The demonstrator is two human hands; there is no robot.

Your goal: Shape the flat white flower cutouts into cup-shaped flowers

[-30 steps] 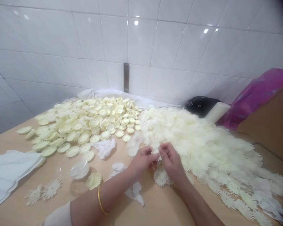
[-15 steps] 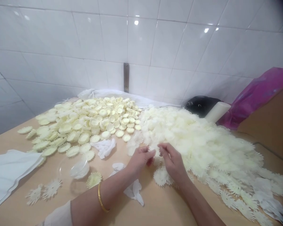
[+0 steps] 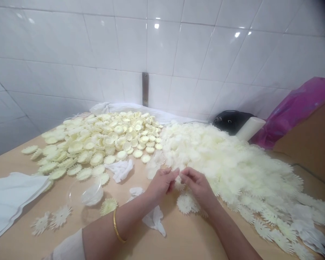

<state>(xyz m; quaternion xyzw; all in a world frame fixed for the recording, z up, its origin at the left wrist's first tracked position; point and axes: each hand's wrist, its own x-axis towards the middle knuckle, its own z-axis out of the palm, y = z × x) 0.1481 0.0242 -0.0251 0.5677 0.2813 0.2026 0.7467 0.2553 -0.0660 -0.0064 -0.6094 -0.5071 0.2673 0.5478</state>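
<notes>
My left hand (image 3: 162,184), with a gold bangle on its wrist, is closed in a pinch at the middle of the view. Right beside it, my right hand (image 3: 197,185) is pinched too, the fingertips of both nearly touching. Whatever lies between the fingers is too small to make out. Just under my right hand is a small stack of white scalloped discs (image 3: 187,203). Behind and to the right spreads a large heap of thin, pale petal-edged pieces (image 3: 222,159). Thicker yellowish cupped pieces (image 3: 119,133) are piled at the back left.
A clear round dish (image 3: 92,195) stands left of my hands, near crumpled white tissues (image 3: 120,169). White sheets (image 3: 13,202) lie at the left edge. At the back right are a black item (image 3: 229,121), a pale roll (image 3: 250,129) and pink plastic (image 3: 292,108). A tiled wall rises behind.
My right hand has moved slightly left and down, so its fingertips are closer to those of my left hand. The piles look the same.
</notes>
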